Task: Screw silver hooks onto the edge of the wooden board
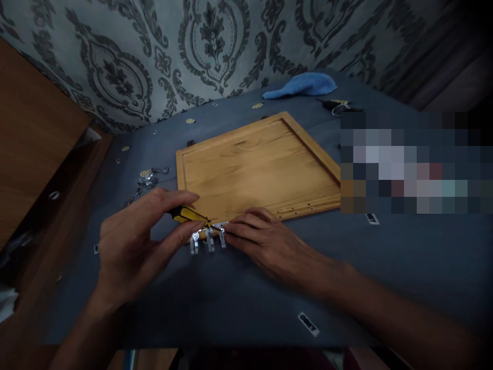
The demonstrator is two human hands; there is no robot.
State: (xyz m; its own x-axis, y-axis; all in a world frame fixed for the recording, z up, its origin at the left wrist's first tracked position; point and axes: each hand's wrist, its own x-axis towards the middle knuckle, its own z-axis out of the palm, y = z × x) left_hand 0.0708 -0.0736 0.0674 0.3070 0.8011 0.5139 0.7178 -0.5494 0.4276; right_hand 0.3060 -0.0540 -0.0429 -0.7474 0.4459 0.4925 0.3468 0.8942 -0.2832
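My left hand (134, 241) is closed around the yellow and black handle of a screwdriver (187, 213), gripped between thumb and fingers. The screwdriver's dark shaft slants down to the right, toward a screw on the small silver metal hooks (210, 240) at the board's near left edge. Beside the shaft's tip, my right hand (269, 244) has its fingers pressed together against the hooks and the edge; what the fingertips pinch is hidden. Under both hands lies a framed wooden board (246, 172), with several small dark holes along its near edge.
On the dark blue patterned cloth (246, 298), a tangle of metal hooks (148, 180) lies left of the board. A blue cloth (302, 86) and a dark object with a ring (339, 107) lie behind it. Wooden furniture (34, 139) borders the left side; a blurred patch covers the right.
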